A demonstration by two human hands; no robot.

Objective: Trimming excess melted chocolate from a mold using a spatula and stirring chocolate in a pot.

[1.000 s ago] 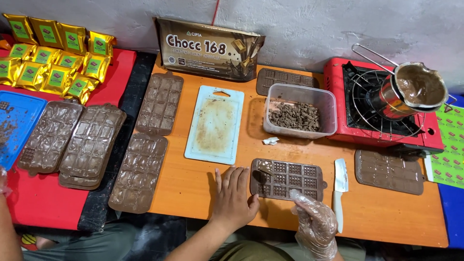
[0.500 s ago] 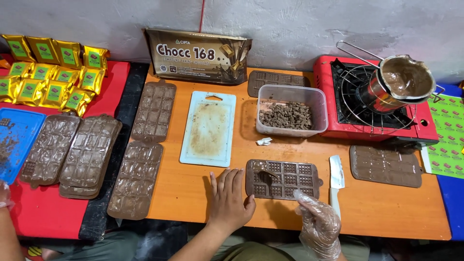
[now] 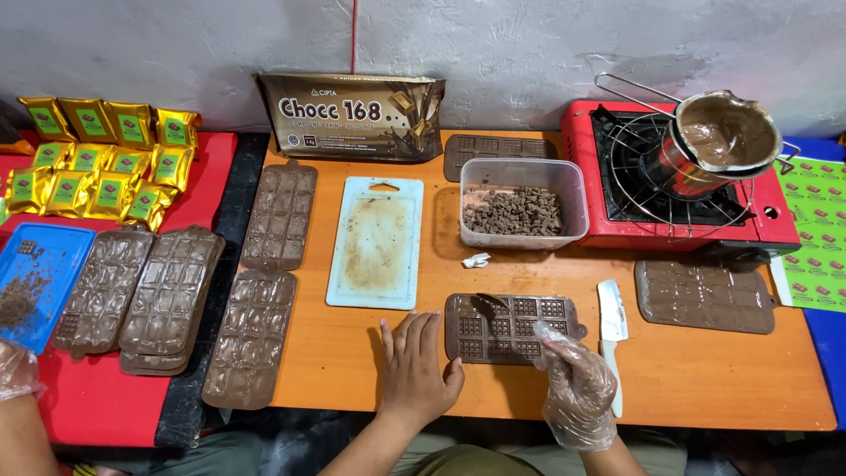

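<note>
A brown silicone chocolate mould (image 3: 511, 328) with several small cavities lies on the orange table (image 3: 705, 388) near its front edge. A dark smear of chocolate sits at the mould's far left corner. My bare left hand (image 3: 414, 366) lies flat on the table, fingers spread, its thumb against the mould's left end. My right hand (image 3: 577, 388), in a clear plastic glove, has its fingers curled over the mould's near right corner. A white knife (image 3: 611, 326) lies just right of the mould.
A white cutting board (image 3: 377, 242), a clear tub of chocolate bits (image 3: 520, 207) and a red stove (image 3: 679, 185) with a pot of melted chocolate (image 3: 727, 132) stand behind. Filled moulds (image 3: 251, 339) lie left, another mould (image 3: 705, 295) right. Someone's gloved hand (image 3: 18, 370) is far left.
My left hand has slid slightly left off the mould's end onto the table. My gloved right hand stays at the mould's near right corner. The view has shifted a little.
</note>
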